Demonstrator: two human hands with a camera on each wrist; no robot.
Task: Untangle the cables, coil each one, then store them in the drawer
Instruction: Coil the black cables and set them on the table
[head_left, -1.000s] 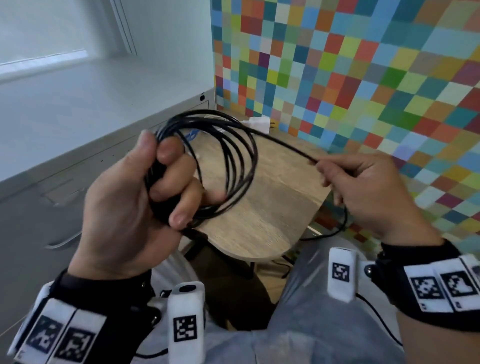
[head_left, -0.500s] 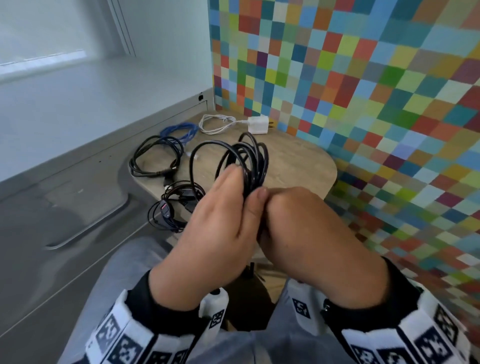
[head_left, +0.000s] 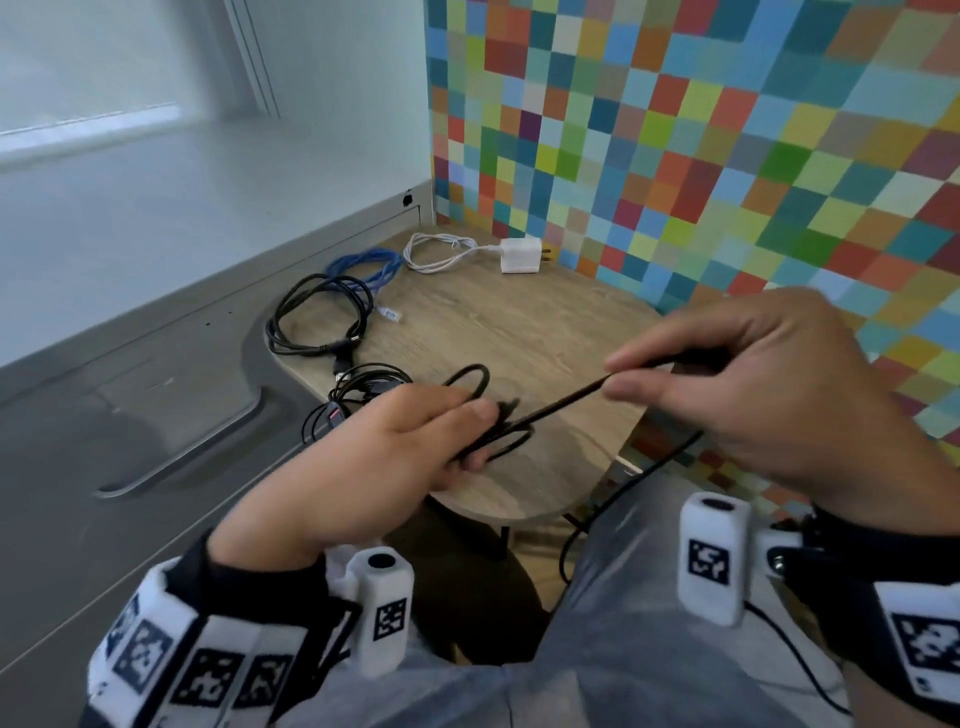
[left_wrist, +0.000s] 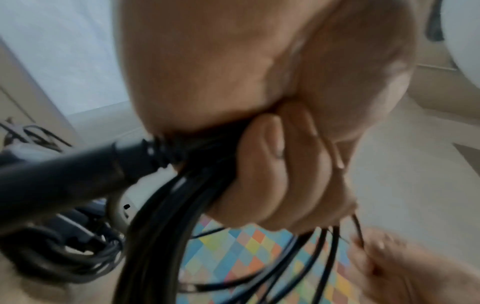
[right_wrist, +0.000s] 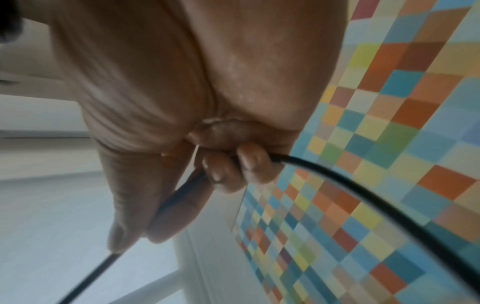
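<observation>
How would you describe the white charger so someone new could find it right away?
Start at the round wooden table beside the multicoloured checkered wall. At its far edge, nearest that wall, lies the white charger, a small plug block. It alone is boxy; its neighbours are coiled cables.

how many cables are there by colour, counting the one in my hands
black cables: 3, the one held in the hands, a loose coil and a small bundle on the table
blue cable: 1
white charger cable: 1, running to its white plug
total: 5
</observation>
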